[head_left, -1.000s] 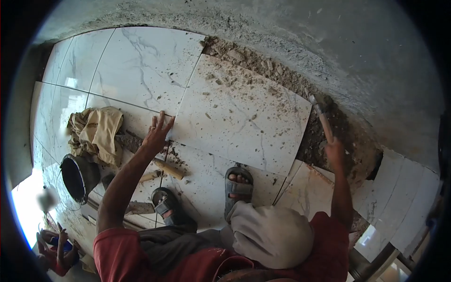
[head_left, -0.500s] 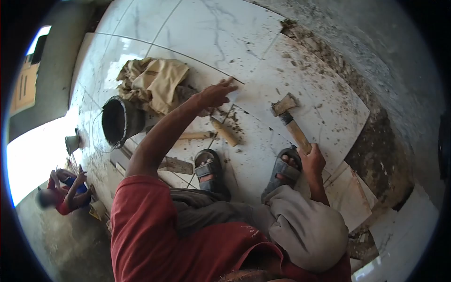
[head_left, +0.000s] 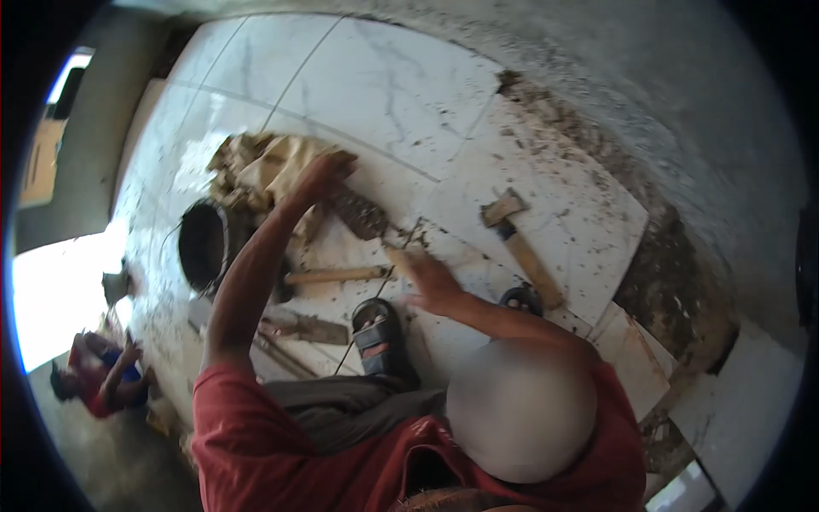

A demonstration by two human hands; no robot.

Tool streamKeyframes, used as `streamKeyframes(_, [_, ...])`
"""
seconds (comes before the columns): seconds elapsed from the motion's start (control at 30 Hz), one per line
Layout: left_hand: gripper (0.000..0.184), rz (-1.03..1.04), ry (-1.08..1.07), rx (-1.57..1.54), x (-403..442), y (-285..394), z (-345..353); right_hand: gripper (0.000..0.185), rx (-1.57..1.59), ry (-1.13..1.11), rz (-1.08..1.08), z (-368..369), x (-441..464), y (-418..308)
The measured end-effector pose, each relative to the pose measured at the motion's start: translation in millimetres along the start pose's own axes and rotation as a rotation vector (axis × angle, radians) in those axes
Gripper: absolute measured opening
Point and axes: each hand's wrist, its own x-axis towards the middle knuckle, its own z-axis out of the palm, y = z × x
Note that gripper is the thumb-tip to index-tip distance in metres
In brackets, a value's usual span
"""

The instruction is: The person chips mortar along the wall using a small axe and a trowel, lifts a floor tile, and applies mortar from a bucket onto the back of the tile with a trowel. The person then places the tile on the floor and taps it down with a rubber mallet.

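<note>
My right hand is closed round the wooden handle of a trowel, whose mortar-crusted blade lies on the tiles, pointing toward the cloth. Over the right end of a crumpled tan cloth is my left hand, fingers stretched out and seemingly holding nothing; blur hides whether it touches the cloth. A hatchet with a wooden handle rests on the tile to the right, untouched. Between the bucket and my feet lies another wooden-handled tool, its dark head partly in shadow.
A black bucket stands left of the cloth. A dirty block lies by my left sandal. Debris covers the tiles and the broken edge at right. Another person crouches at far left.
My right hand has let go of the hatchet, leaving it on the tile, and moved left onto the trowel handle. My left hand has drawn back left over the cloth. The view has shifted slightly.
</note>
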Motion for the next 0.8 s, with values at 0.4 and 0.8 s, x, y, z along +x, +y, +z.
streamKeyframes(0.4, [0.040,-0.014,-0.019,-0.251,25.3,13.9,20.7,0.054,0.769,0.084,0.647,-101.7,-36.8,21.6])
streamKeyframes(0.8, [0.099,0.076,-0.508,0.338,3.7,99.1,103.5,0.029,1.155,0.398,0.659,-183.2,115.5,135.9])
